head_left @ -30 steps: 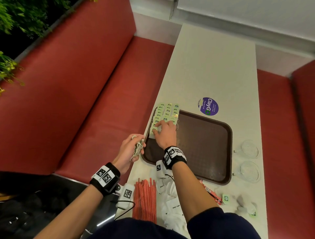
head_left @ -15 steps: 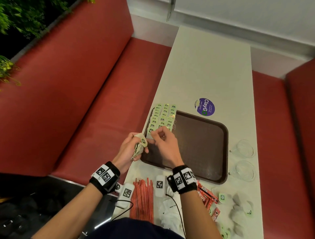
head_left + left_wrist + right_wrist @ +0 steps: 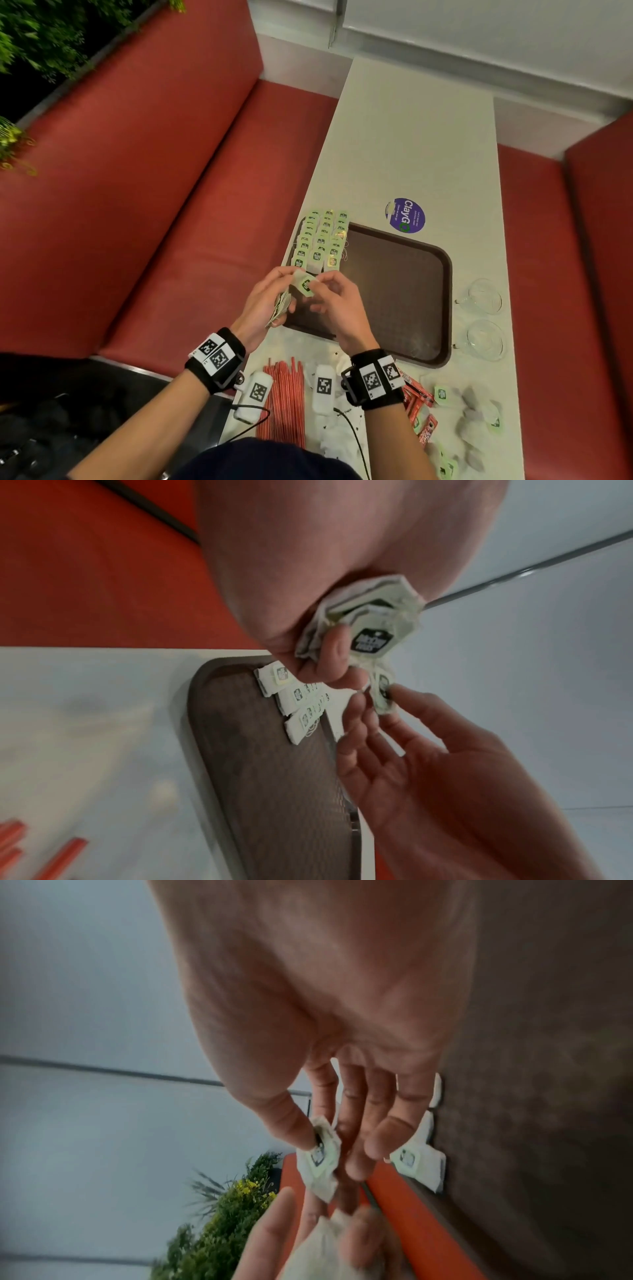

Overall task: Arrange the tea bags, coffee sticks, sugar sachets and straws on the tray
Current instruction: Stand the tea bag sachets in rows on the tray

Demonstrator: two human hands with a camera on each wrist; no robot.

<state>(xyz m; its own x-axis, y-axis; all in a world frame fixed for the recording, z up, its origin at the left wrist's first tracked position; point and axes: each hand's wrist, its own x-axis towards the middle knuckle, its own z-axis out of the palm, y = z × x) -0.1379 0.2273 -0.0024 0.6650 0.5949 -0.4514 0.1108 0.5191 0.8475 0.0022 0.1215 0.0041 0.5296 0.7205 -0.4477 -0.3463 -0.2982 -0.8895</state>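
While the left hand (image 3: 263, 305) grips a crumpled bundle of tea bags (image 3: 363, 620) in its curled fingers (image 3: 334, 653), the right hand (image 3: 337, 308) pinches a single tea bag (image 3: 306, 283) by its tag between thumb and forefinger — its other fingers lie loosely extended. Both hands hover over the near left corner of the brown tray (image 3: 404, 291), which sits on the pale worktop (image 3: 411, 137). Three neat, overlapping rows of tea bags (image 3: 322, 240) already lie along the tray's left side, running up to its far edge. Near the person, off the tray, lie red straws (image 3: 284, 404), white sugar sachets (image 3: 339, 435), red coffee sticks (image 3: 419, 407) and a loose scatter of tea bags (image 3: 476, 414). Two glass cups (image 3: 484, 320) stand just right of the tray — a purple sticker (image 3: 406, 216) sits beyond its far edge.
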